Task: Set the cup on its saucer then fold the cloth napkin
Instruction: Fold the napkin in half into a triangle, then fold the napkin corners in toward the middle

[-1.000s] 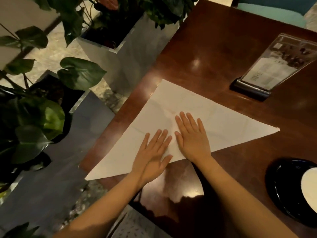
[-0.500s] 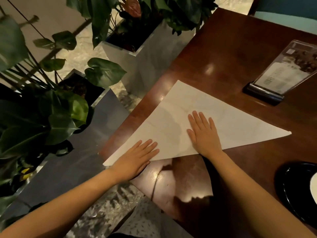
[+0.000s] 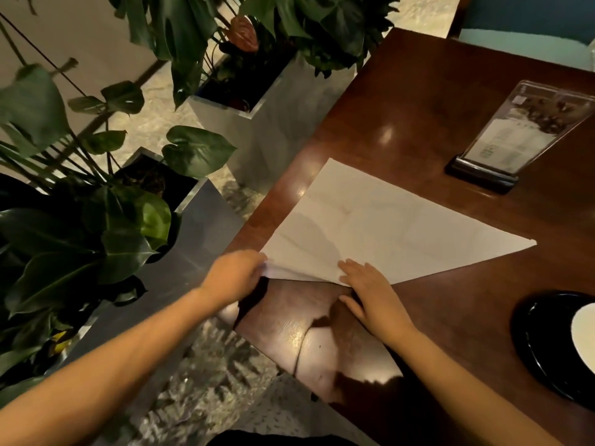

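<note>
Head view, the only one I have

- Cloth napkin [image 3: 386,230]: white, lying flat as a single triangle on the brown surface [image 3: 418,101]. I read this as the first fold made.
- Left hand [image 3: 233,278]: at the napkin's left corner, fingers pinching that corner, whose layers stand slightly lifted.
- Right hand [image 3: 370,291]: on the napkin's near edge, fingers straight and pressing flat, grasping nothing.
- Saucer [image 3: 541,342]: black, well to the right of the napkin, cut by the frame edge.
- Cup [image 3: 584,333]: only a white round part shows, resting on the saucer, so I judge the first step done.
- Outstanding, in my judgement: further folds of the napkin, the next from the pinched corner
</note>
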The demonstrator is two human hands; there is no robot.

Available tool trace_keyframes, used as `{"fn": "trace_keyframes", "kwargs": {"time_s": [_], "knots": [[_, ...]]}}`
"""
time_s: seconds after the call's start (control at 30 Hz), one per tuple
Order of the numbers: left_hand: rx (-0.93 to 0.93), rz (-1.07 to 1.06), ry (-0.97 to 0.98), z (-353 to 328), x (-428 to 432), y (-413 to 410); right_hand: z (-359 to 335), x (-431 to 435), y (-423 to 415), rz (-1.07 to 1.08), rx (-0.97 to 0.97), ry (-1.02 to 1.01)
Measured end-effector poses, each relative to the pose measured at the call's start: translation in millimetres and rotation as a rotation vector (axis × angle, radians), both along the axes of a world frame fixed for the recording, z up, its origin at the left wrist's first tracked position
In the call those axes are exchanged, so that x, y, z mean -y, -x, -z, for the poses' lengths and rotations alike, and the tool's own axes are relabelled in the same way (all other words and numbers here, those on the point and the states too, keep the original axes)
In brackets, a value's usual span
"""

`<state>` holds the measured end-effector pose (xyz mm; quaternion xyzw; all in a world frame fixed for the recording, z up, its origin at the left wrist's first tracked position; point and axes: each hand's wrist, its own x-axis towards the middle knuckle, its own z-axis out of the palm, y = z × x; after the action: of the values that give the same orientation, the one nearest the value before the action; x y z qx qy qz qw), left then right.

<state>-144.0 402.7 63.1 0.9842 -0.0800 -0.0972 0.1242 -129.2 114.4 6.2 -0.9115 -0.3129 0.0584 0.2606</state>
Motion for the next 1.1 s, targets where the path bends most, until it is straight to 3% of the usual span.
{"fn": "trace_keyframes", "kwargs": {"time_s": [0.13, 0.2, 0.37, 0.5, 0.73, 1.1], "knots": [[-0.266, 0.024, 0.007, -31, -35, -55, -5, 3, -5, 0.134, -0.039, -0.085], [-0.275, 0.001, 0.077, -45, -40, -78, -5, 6, -7, 0.199, -0.057, -0.103], [-0.241, -0.296, 0.527, -60, -24, -130, -8, 11, -8, 0.338, -0.057, -0.059], [-0.235, -0.424, 0.684, -44, 4, -166, -8, 15, -7, 0.43, -0.095, -0.019], [-0.258, -0.383, 0.67, -13, 57, -210, -18, 19, -3, 0.544, -0.154, 0.086], [-0.185, -0.315, 0.363, 17, 82, -221, -25, 12, 10, 0.699, -0.233, 0.161]]}}
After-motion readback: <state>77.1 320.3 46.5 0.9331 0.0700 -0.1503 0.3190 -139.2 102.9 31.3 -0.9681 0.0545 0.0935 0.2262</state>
